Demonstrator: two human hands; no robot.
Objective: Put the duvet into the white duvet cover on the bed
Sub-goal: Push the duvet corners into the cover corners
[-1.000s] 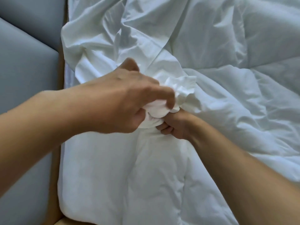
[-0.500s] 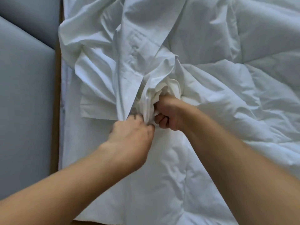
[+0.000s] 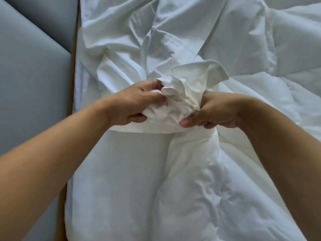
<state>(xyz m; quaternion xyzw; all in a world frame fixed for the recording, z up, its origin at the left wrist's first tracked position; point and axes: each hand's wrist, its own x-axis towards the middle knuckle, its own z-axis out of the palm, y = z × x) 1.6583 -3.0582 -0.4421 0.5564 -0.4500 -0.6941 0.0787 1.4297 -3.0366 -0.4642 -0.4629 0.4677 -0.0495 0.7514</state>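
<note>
Clutching a crumpled wad of white fabric [image 3: 180, 101] with the left hand [image 3: 137, 105], curling the fingers round its left side and tucking the thumb under it. Clamping the same wad from the other side with the right hand [image 3: 215, 112], closing the fist tight and pressing the thumb against the cloth's lower edge. Holding both hands close together, parted only by the wad itself. Letting a loose flap of the cloth stand up and fold over just above the right hand. Not being able to tell whether the wad is duvet cover alone or cover gathered over a corner of the duvet.

Finding the thin, creased white duvet cover [image 3: 173, 35] spreading flat beyond both hands and running on to the far edge of the view. Finding the puffy, quilted duvet [image 3: 271, 94] lying to the right of the right hand and beyond it, uncovered there. Noticing a thick ridge of white bedding [image 3: 191, 171] running from under the right hand back toward the person, between the two forearms. Resting all of it on the bed [image 3: 111, 180], showing smooth pale sheet beside the left forearm. Passing a narrow brown strip [image 3: 73, 70] and grey padded panels [image 3: 33, 87] well to the left of the left hand.
</note>
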